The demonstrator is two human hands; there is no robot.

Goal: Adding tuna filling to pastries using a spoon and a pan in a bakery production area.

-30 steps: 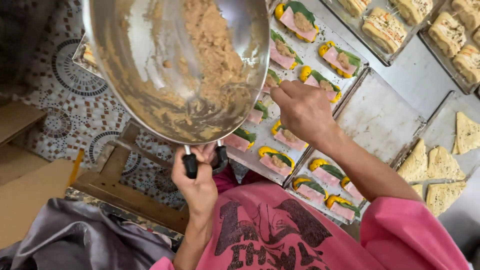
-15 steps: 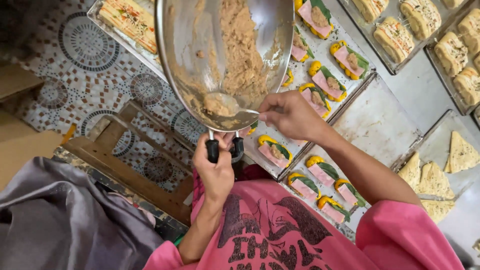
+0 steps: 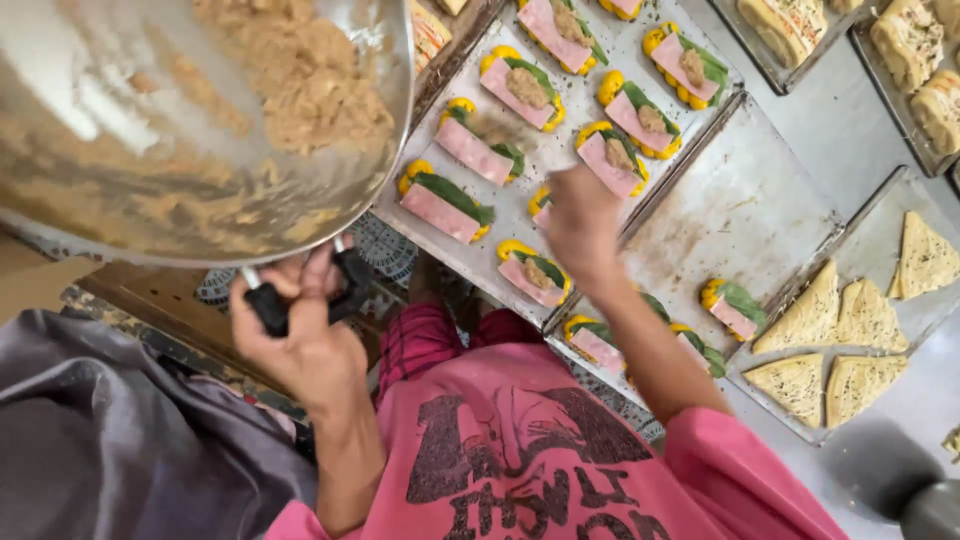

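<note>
Left hand (image 3: 300, 345): clenched on the black handle (image 3: 272, 308) of the steel bowl (image 3: 190, 130), held tilted over the tray's near-left corner.
Right hand (image 3: 582, 228): blurred; grip cannot be told; over the tray (image 3: 520, 215), nearer the slices.
Ham slice (image 3: 470, 150): untopped, just left of it, long axis diagonal.
Filling (image 3: 300, 80): in the bowl, upper left.

a steel counter (image 3: 850, 130) carries metal trays (image 3: 745, 205) of open sandwiches (image 3: 470, 150) and triangular bread pieces (image 3: 800, 385).
</note>
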